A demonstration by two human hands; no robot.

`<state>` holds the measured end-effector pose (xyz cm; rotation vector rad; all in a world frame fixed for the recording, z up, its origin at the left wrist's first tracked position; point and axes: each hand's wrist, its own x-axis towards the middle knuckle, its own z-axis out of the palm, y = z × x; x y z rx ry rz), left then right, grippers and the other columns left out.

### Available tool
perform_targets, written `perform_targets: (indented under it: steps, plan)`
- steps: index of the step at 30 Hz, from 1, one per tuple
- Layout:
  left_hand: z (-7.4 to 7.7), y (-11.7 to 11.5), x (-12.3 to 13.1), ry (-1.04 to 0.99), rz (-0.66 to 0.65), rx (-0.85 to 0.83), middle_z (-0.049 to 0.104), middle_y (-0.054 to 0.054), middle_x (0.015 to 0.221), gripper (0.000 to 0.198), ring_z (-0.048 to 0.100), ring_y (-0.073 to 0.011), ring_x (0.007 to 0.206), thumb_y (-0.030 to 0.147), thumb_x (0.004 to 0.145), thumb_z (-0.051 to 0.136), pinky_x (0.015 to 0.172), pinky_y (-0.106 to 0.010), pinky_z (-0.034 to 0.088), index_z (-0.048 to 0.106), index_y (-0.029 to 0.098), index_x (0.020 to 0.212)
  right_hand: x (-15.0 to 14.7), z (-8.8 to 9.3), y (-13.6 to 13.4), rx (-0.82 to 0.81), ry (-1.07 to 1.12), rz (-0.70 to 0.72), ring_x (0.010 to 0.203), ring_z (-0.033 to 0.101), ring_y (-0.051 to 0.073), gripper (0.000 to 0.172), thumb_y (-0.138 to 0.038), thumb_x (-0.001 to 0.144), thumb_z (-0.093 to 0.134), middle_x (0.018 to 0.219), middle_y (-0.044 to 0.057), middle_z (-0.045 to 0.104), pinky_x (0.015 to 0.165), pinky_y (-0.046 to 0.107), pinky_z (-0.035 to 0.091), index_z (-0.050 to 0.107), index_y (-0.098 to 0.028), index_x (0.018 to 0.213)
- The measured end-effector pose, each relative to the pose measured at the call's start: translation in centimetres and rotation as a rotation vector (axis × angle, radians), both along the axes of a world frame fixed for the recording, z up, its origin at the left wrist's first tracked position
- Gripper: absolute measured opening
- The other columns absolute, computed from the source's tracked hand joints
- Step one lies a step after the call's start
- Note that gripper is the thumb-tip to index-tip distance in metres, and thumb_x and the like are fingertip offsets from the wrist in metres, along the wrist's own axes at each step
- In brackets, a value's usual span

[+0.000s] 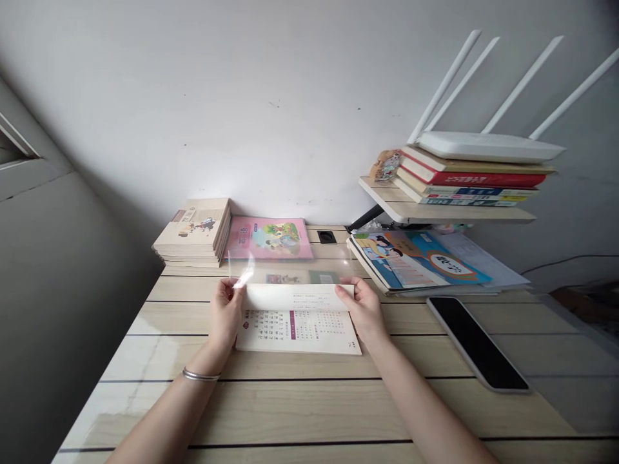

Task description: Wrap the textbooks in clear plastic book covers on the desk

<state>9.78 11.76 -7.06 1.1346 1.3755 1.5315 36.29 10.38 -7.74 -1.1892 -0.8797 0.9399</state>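
Observation:
A thin open book (pixel 298 338) with printed columns of characters lies in front of me, its far leaf raised and curled toward me. A clear plastic book cover (pixel 333 263) stands up behind that leaf, catching glare at its left side. My left hand (pixel 225 314) is closed on the left edge of the raised leaf and the plastic, a silver bangle at its wrist. On the opposite edge, my right hand (pixel 366 310) pinches the leaf with its thumb on top. The fingers behind the leaf are mostly hidden.
A stack of books (pixel 193 232) and a pink book (pixel 271 237) lie at the back left. More books (pixel 420 261) sit at right, below a shelf (pixel 411 209) bearing books and a white router (pixel 488 145). A phone (pixel 476 345) lies near my right forearm.

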Motion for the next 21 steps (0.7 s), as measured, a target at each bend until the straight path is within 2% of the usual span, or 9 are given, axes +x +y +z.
perform_targets:
  steps: [10,17,21]
  plan:
    - [0.42,-0.43,0.37,0.153,0.06,0.087,0.053,0.002,0.074,0.01,0.05,-0.0138,0.069,0.029,0.081,0.054,0.064,-0.026,0.041,0.05,0.02,0.084,-0.7,-0.4,0.11,0.016,-0.065,-0.127,0.06,0.056,0.015,0.043,-0.049,0.057,0.077,0.065,-0.002,0.061,0.056,0.026,0.044,0.054,-0.02,0.08]
    - [0.1,-0.35,0.46,0.171,0.056,0.103,0.055,0.0,0.079,0.013,0.052,-0.0146,0.072,0.032,0.082,0.054,0.066,-0.027,0.042,0.049,0.021,0.086,-0.56,-0.38,0.28,-0.06,0.062,-0.106,0.057,0.057,0.014,0.049,-0.041,0.045,0.084,0.063,-0.002,0.064,0.056,0.026,0.045,0.053,-0.019,0.076]
    - [0.03,-0.27,0.44,0.198,0.065,0.102,0.055,0.0,0.077,0.012,0.051,-0.0144,0.071,0.032,0.084,0.052,0.065,-0.027,0.041,0.05,0.021,0.087,-0.68,-0.38,0.36,-0.066,0.083,-0.106,0.057,0.058,0.015,0.05,-0.042,0.044,0.084,0.063,-0.001,0.065,0.057,0.027,0.046,0.053,-0.019,0.077]
